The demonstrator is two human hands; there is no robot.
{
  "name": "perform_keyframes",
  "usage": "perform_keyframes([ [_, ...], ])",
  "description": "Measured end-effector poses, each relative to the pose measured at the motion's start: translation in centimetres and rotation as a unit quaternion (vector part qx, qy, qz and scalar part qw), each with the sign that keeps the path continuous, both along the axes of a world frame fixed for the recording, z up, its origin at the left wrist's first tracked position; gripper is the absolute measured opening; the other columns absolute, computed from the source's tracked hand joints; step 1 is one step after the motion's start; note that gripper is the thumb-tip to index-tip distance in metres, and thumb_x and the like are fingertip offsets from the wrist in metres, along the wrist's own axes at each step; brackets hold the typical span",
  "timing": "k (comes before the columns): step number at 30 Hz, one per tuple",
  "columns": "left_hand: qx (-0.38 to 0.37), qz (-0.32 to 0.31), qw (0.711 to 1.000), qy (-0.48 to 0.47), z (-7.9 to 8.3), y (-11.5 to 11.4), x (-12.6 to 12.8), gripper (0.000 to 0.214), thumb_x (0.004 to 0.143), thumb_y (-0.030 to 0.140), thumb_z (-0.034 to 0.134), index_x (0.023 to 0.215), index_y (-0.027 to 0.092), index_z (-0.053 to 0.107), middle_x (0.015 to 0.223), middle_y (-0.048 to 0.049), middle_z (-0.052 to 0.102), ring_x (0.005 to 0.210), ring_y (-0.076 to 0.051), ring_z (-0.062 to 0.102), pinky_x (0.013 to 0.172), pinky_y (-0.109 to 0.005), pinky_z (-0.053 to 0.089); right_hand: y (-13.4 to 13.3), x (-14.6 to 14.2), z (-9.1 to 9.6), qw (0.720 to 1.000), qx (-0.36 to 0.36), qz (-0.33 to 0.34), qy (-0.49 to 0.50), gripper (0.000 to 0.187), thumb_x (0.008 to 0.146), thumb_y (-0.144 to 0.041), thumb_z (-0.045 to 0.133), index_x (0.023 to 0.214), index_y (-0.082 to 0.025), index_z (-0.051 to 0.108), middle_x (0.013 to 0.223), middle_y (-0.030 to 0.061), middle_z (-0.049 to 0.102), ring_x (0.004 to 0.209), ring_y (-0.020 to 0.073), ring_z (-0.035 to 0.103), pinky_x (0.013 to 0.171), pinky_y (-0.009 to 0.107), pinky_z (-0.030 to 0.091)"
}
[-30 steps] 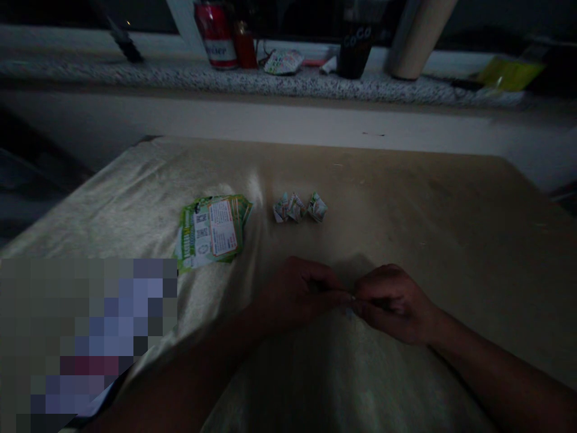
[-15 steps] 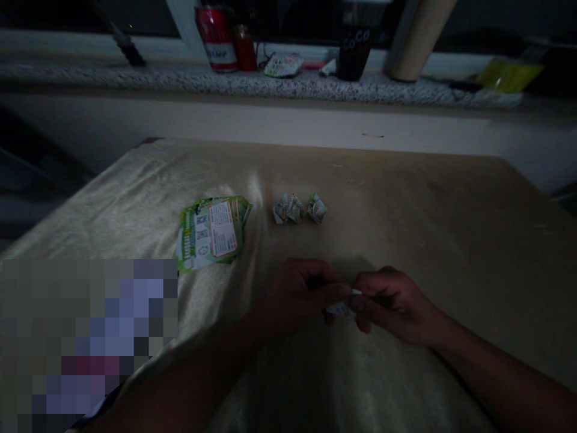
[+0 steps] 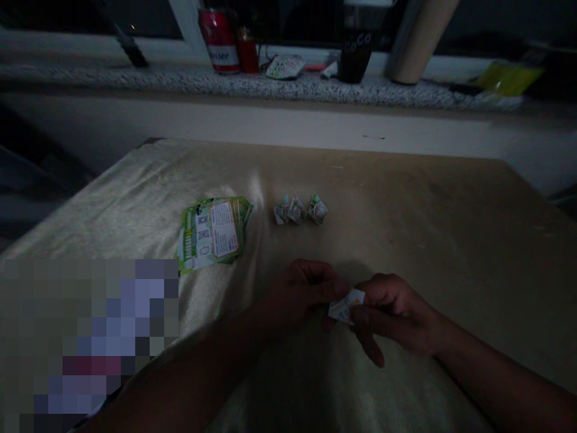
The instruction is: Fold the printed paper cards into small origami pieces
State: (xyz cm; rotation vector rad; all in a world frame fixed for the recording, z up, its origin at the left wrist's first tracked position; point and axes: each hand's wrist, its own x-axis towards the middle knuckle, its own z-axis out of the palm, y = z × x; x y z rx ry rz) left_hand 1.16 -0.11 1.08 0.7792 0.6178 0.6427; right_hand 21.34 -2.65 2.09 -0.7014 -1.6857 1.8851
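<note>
A small piece of folded printed paper [image 3: 345,307] is pinched between my two hands, low over the cloth. My left hand [image 3: 311,288] grips its left side with thumb and fingers. On the right edge, my right hand [image 3: 392,310] presses with thumb and index finger, and one lower finger sticks out downward. Beyond the hands, three small folded paper shapes [image 3: 296,210] stand in a row, the left two touching and the third slightly apart. To their left lies a stack of green-and-white printed leaflets [image 3: 214,233].
A beige cloth covers the table [image 3: 428,198]. Behind it, a speckled stone sill [image 3: 180,81] bears a red can [image 3: 220,42], an orange-red bottle [image 3: 247,51], a crumpled printed packet [image 3: 285,67], a dark cup [image 3: 354,54], a cardboard tube [image 3: 419,42] and a yellow item [image 3: 509,78].
The fingers of my right hand have spread and shifted, showing more of the folded paper. A lower right finger now extends downward. My left hand stays nearly in place.
</note>
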Motion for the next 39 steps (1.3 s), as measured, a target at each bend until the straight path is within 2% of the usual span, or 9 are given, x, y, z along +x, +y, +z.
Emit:
perform_keyframes([
  [6,0.012,0.010,1.000,0.022,-0.2,0.0,0.0,0.046,0.065,0.051,0.091,0.065,0.013,0.066,0.057,-0.0005,0.066,0.043,-0.009,0.056,0.042,-0.020,0.044,-0.1,-0.1,0.0,1.000,0.000,-0.017,-0.001,0.038,0.102,-0.041,0.055,0.078,-0.013,0.065,0.049,-0.0011,0.062,0.040,0.0081,0.055,0.046,0.020,0.041],
  [11,-0.015,-0.007,0.999,-0.027,-0.5,-0.3,0.2,0.046,0.066,0.051,0.090,0.064,0.013,0.064,0.052,0.0013,0.063,0.037,-0.008,0.051,0.038,-0.018,0.040,-0.3,-0.3,0.9,0.999,0.036,-0.013,-0.002,0.039,0.103,-0.038,0.055,0.076,-0.013,0.066,0.050,-0.0008,0.061,0.040,0.0079,0.055,0.045,0.019,0.041],
  [15,-0.013,0.026,0.999,-0.021,-0.5,-0.2,0.3,0.042,0.067,0.048,0.090,0.065,0.013,0.067,0.053,0.0019,0.063,0.037,-0.007,0.051,0.037,-0.017,0.041,-0.2,-0.5,0.6,0.996,0.071,-0.044,-0.004,0.032,0.103,-0.034,0.056,0.082,-0.012,0.067,0.052,-0.0006,0.063,0.043,0.0081,0.056,0.046,0.018,0.042],
  [19,0.042,0.055,0.997,0.015,0.0,0.2,-0.2,0.037,0.067,0.043,0.091,0.074,0.012,0.074,0.063,-0.0016,0.070,0.047,-0.010,0.061,0.045,-0.020,0.048,-0.2,-0.4,-0.3,0.988,0.106,-0.115,0.016,0.031,0.101,-0.030,0.058,0.075,-0.014,0.063,0.055,0.0006,0.063,0.045,0.0079,0.054,0.046,0.019,0.042],
  [22,0.089,0.063,0.992,0.064,0.2,0.4,-0.7,0.032,0.069,0.039,0.090,0.075,0.012,0.075,0.065,-0.0021,0.070,0.050,-0.010,0.059,0.047,-0.021,0.046,0.0,-0.3,-0.6,0.982,0.134,-0.136,0.005,0.028,0.098,-0.030,0.062,0.075,-0.014,0.063,0.057,0.0010,0.063,0.048,0.0088,0.053,0.046,0.020,0.041],
  [27,0.169,0.023,0.977,0.131,0.1,0.3,-0.9,0.031,0.076,0.041,0.083,0.075,0.012,0.072,0.060,-0.0003,0.064,0.052,-0.009,0.054,0.051,-0.020,0.040,0.4,0.2,-0.8,0.972,0.167,-0.158,-0.040,0.026,0.098,-0.033,0.061,0.080,-0.015,0.065,0.065,0.0012,0.060,0.058,0.0114,0.053,0.052,0.023,0.041],
  [32,0.226,-0.019,0.962,0.151,0.2,-0.1,-0.6,0.030,0.086,0.042,0.069,0.077,0.013,0.067,0.062,0.0017,0.056,0.057,-0.009,0.047,0.053,-0.020,0.035,0.4,0.4,-1.0,0.971,0.175,-0.138,-0.086,0.029,0.099,-0.031,0.057,0.073,-0.017,0.057,0.060,-0.0047,0.044,0.053,0.0088,0.039,0.048,0.021,0.032],
  [39,0.280,-0.042,0.946,0.156,-0.3,-0.6,-0.4,0.021,0.089,0.033,0.060,0.077,0.015,0.059,0.064,0.0041,0.048,0.060,-0.010,0.041,0.054,-0.021,0.031,0.2,0.0,-1.2,0.981,0.150,-0.102,-0.071,0.030,0.097,-0.025,0.056,0.069,-0.019,0.047,0.059,-0.0072,0.037,0.052,0.0075,0.032,0.047,0.019,0.027],
])
